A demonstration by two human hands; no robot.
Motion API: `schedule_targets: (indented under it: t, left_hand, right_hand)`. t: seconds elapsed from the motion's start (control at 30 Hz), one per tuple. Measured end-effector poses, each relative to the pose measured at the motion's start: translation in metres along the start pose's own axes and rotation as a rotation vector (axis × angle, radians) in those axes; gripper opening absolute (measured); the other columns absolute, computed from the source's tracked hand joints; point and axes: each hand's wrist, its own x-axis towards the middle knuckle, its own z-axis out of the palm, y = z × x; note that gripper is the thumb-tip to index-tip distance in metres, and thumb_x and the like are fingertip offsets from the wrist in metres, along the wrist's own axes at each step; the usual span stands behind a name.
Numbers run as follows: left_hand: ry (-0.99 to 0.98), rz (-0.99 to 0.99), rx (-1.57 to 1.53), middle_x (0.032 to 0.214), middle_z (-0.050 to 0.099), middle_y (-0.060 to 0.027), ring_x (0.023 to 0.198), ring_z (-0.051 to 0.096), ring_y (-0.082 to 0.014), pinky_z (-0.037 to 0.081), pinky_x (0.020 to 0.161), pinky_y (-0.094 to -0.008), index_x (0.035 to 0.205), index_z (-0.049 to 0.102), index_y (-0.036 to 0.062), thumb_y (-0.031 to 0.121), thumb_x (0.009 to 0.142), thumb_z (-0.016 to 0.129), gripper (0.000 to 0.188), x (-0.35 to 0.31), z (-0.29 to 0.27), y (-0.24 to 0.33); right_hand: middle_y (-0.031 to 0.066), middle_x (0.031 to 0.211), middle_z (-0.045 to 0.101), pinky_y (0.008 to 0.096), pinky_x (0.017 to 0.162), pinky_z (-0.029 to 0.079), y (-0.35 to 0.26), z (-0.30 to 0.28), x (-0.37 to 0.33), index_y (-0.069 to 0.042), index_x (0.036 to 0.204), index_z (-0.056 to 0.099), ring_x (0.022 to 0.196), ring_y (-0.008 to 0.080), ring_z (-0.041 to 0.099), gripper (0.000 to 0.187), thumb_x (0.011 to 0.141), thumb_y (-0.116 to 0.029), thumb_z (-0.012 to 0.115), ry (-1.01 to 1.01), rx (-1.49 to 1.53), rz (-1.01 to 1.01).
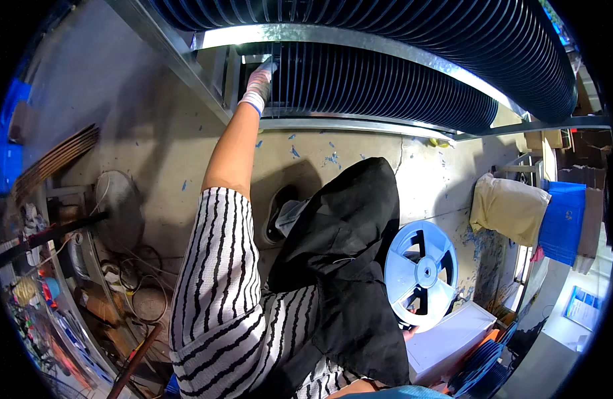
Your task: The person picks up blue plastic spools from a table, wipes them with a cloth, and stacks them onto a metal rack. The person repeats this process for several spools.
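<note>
A light blue plastic spool [441,247] with wide spokes and a round hub stands at my right side, its flat face toward me. My right hand [411,330] grips the spool's lower rim; only a few fingers show, and the rest is behind the spool and my black apron. My left arm stretches forward to a metal rack [360,124]. There my left hand [258,86], in a whitish knitted glove, touches the left end of the lower row of dark, closely set discs [360,83]. Its fingertips are in shadow against the end disc, so their grip cannot be made out.
Another row of dark discs [413,20] lies above on the rack. At the right are a white box [449,339], blue spools [479,369], and a draped beige cloth [509,209]. Cluttered shelving with cables [137,279] is at the left. Blue scraps [332,159] dot the floor.
</note>
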Motion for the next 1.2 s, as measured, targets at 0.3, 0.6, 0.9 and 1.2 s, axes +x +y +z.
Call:
schedule_targets:
  t: [0.3,0.6,0.9,1.2]
  left_hand:
    - [0.037,0.062,0.097,0.080,0.061,-0.0018,0.070,0.056,-0.0142,0.047,0.064,-0.0302,0.099,0.064,0.0120,0.028,0.079,0.068,0.026,-0.111,0.041,-0.014]
    - [0.039,0.083,0.040,0.079,0.063,-0.0025,0.065,0.058,-0.0159,0.050,0.062,-0.0301,0.101,0.066,0.0130,0.027,0.076,0.072,0.029,-0.173,0.055,0.000]
    - [0.085,0.022,0.375,0.081,0.063,-0.0018,0.069,0.054,-0.0135,0.046,0.064,-0.0277,0.103,0.067,0.0090,0.030,0.087,0.059,0.027,-0.127,0.072,0.025]
    - [0.126,0.146,0.646,0.115,0.062,-0.0167,0.098,0.058,-0.0277,0.041,0.092,-0.0358,0.116,0.059,0.0027,0.045,0.096,0.033,0.053,0.030,0.045,-0.006]
  right_hand:
    - [0.0081,0.114,0.063,0.0437,0.101,0.038,-0.007,0.030,-0.025,-0.002,0.119,0.057,0.107,0.0226,0.057,0.051,0.092,-0.046,0.049,0.190,-0.120,-0.086]
    - [0.0083,0.114,0.062,0.0434,0.101,0.038,-0.021,0.045,-0.021,-0.002,0.119,0.056,0.107,0.0226,0.056,0.050,0.093,-0.044,0.048,0.160,-0.202,-0.074]
    - [0.0084,0.114,0.062,0.0431,0.101,0.038,-0.021,0.053,-0.025,-0.002,0.119,0.056,0.107,0.0227,0.056,0.049,0.093,-0.043,0.048,0.167,-0.219,-0.089]
    - [0.0086,0.114,0.061,0.0429,0.101,0.038,-0.017,0.061,-0.025,-0.002,0.120,0.055,0.108,0.0228,0.055,0.049,0.093,-0.042,0.047,0.189,-0.227,-0.095]
